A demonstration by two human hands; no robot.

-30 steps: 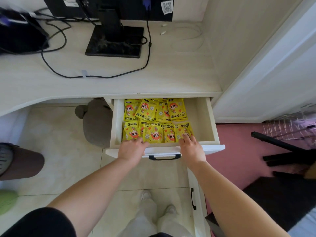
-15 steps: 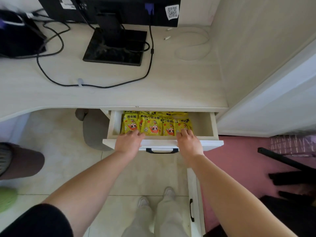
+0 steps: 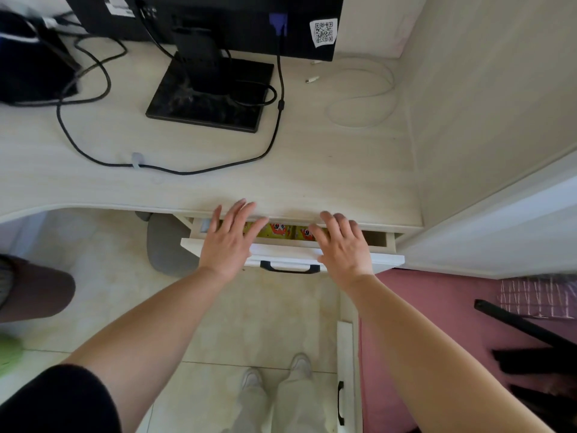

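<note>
- Fingers of the left hand and right hand lie straight and spread, gripping nothing, palms over the white drawer front on either side of its dark handle.
- Under the desk edge the drawer stands a narrow slot short of closed; yellow snack packets show in that slot.
- Likely risk: fingertips reach across the gap, so a push home could pinch them against the desk edge.
- A packet standing proud could catch, crumple and jam the drawer.
- Writing: the packets show only an orange cartoon face, their text unreadable; a QR-code sticker sits on the monitor back, with no legible words.
</note>
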